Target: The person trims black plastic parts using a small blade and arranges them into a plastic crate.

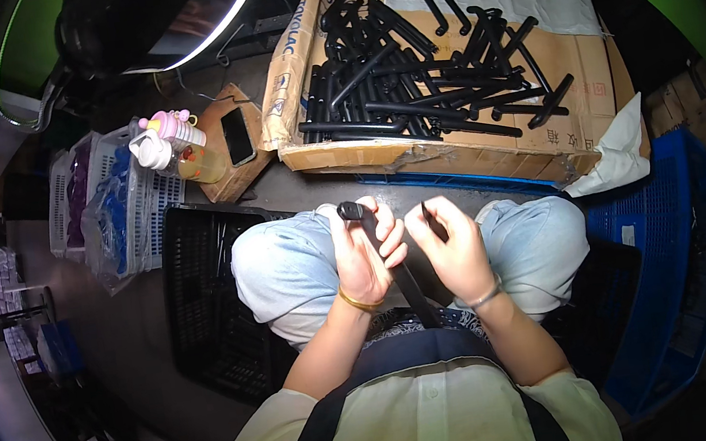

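Note:
A black bent tube (408,289) slants down from my left hand (363,259), whose fingers are wrapped round its upper part. The tube's angled end (352,211) sticks out by the thumb, and its long part reaches toward my lap. Just to the right, my right hand (455,247) is closed in a pinch on a small dark piece with a thin tip (426,209); its kind is hard to make out. The hands are close together but apart, above my knees. In front of them, many similar black bent tubes (401,110) lie heaped in an open cardboard box (451,150).
A blue crate (667,268) stands at the right, and a black crate (192,322) by my left knee. At the far left are a phone (238,136) on a small carton (227,179), bottles (201,162), a white basket (146,239) and a ring lamp (228,18).

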The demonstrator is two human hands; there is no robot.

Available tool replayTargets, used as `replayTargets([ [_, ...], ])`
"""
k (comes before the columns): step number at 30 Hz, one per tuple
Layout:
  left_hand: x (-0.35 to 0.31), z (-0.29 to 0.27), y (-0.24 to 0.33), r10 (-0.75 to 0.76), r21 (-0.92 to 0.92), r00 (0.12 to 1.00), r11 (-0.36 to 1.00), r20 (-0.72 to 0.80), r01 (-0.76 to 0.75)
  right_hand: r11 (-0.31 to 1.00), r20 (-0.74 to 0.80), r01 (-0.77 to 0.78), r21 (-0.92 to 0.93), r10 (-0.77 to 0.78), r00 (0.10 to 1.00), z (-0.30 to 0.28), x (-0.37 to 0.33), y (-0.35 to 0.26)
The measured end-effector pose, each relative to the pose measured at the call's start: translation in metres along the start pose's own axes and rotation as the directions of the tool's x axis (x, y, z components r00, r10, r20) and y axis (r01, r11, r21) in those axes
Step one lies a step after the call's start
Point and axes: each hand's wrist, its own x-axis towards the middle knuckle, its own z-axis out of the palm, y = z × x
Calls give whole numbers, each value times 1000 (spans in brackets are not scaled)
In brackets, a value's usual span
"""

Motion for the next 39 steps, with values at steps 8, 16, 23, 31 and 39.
replayTargets([
  [8, 14, 23, 4, 14, 50, 991, 999, -134, -8, 938, 307, -120, -325, 224, 925, -8, -64, -5],
  [16, 9, 18, 8, -116, -23, 993, 993, -24, 116, 943, 266, -120, -309, 207, 942, -6, -77, -5],
  [23, 10, 40, -16, -55, 184, 973, 978, -226, 98, 952, 145, -123, -280, 168, 975, -19, -87, 6],
  [31, 25, 23, -66, -326, 413, 945, 858, -19, 305, 929, -412, -363, -73, 303, 859, -132, -117, 11],
  [39, 19, 16, -105, -489, 625, 861, 631, -140, 459, 574, -768, -571, 587, 617, -170, -308, -299, 198],
])
